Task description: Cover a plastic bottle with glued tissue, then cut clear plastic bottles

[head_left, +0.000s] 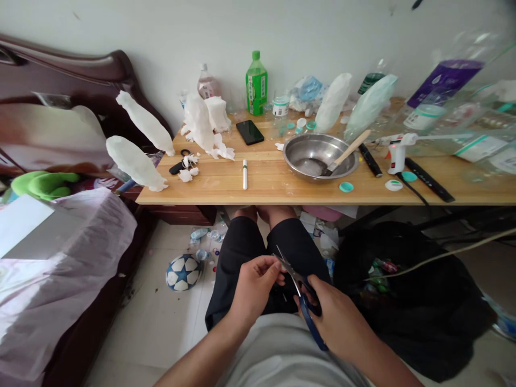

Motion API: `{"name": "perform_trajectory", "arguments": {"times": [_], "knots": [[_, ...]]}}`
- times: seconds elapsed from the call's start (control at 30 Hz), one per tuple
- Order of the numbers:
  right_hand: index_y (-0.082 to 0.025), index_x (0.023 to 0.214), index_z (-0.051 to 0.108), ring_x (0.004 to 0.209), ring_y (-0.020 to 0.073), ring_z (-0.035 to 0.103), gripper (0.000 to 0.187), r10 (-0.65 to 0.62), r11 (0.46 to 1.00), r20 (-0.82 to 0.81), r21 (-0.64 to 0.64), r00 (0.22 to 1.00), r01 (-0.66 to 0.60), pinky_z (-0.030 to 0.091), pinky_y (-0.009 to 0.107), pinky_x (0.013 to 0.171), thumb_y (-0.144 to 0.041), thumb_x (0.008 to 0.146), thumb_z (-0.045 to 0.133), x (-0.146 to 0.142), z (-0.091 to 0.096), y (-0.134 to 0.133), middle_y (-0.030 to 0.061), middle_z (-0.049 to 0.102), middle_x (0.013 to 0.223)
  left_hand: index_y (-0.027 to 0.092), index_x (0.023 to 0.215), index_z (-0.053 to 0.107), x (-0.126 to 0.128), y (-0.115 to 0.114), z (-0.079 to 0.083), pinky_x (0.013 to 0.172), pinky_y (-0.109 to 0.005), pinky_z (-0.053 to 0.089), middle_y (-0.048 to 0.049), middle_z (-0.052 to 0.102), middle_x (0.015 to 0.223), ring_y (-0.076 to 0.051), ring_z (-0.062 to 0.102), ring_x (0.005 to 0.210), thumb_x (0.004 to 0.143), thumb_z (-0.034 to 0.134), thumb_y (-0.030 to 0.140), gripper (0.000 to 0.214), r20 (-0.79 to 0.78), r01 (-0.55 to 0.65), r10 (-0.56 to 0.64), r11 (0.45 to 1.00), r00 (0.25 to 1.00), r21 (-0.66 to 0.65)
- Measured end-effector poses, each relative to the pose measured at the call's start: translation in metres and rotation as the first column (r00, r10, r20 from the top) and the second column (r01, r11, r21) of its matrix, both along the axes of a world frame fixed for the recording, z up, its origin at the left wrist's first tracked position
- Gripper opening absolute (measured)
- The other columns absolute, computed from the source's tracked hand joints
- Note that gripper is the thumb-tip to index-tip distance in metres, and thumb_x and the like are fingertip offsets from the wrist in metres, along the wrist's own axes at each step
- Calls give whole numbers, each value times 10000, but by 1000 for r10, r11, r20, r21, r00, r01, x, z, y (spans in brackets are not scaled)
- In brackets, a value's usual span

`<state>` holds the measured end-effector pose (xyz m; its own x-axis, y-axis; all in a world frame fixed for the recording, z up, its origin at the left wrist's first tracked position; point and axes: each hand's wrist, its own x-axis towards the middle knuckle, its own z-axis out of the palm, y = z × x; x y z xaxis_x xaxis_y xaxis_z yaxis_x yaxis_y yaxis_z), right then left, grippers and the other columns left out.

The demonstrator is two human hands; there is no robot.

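Over my lap, my right hand (338,314) is closed round the dark blue handles of a pair of scissors (309,321). The scissor blades are spread apart and point away from me toward the upper left. My left hand (255,285) is beside the blades, its thumb and fingers pinched together near one blade. Whatever lies between those fingertips is too small or hidden to make out. Both hands are in front of the table's near edge, above dark shorts (245,247).
On the wooden table (201,185) stand white paper-covered bottle shapes (135,161), a metal bowl (296,153) with a brush (349,150), a marker (245,174), a phone (250,132), a glue gun (398,155) and a green bottle (256,86). A ball (184,272) and black bag (407,322) lie below.
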<state>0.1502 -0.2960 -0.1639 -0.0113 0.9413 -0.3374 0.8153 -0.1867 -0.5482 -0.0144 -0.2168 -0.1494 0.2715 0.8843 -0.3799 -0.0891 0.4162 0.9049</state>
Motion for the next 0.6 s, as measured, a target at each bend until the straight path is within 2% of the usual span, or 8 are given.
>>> {"name": "perform_trajectory", "arguments": {"times": [0.17, 0.27, 0.4, 0.5, 0.6], "knots": [[-240, 827, 482, 733, 228, 638, 34, 74, 997, 121, -34, 990, -71, 380, 308, 641, -253, 844, 508, 12, 6, 6, 27, 655, 786, 145, 705, 703, -9, 6, 2, 600, -216, 492, -25, 664, 679, -116, 587, 607, 833, 623, 355, 258, -124, 157, -150, 987, 981, 47], [-239, 822, 485, 727, 222, 635, 40, 104, 994, 136, -28, 985, -101, 384, 306, 637, -256, 853, 504, 16, 7, 8, 25, 655, 792, 149, 691, 691, -14, 10, 5, 575, -216, 479, -18, 651, 656, -111, 569, 577, 836, 608, 347, 259, -129, 206, -200, 978, 971, 35], [-223, 867, 488, 819, 224, 631, 43, 137, 989, 98, 38, 986, -141, 424, 309, 713, -244, 841, 516, 16, 7, 7, 59, 647, 869, 152, 719, 699, -16, 12, 8, 578, -217, 478, -21, 669, 688, -107, 574, 577, 834, 606, 322, 225, -96, 288, -284, 957, 954, 26], [-214, 873, 492, 819, 232, 625, 59, 121, 990, 89, 62, 989, -126, 424, 320, 726, -241, 827, 518, 11, 10, 8, 72, 644, 864, 146, 703, 705, -14, 12, 11, 572, -216, 478, -27, 673, 676, -104, 574, 564, 816, 633, 325, 224, -72, 271, -270, 963, 960, 3], [-223, 836, 488, 755, 230, 630, 30, 80, 996, 84, 24, 993, -82, 390, 309, 664, -244, 829, 509, 6, 12, 11, 53, 652, 800, 133, 664, 703, -12, 10, 13, 562, -218, 486, -40, 673, 662, -104, 571, 552, 790, 678, 359, 260, -32, 178, -179, 984, 983, -22]]}}
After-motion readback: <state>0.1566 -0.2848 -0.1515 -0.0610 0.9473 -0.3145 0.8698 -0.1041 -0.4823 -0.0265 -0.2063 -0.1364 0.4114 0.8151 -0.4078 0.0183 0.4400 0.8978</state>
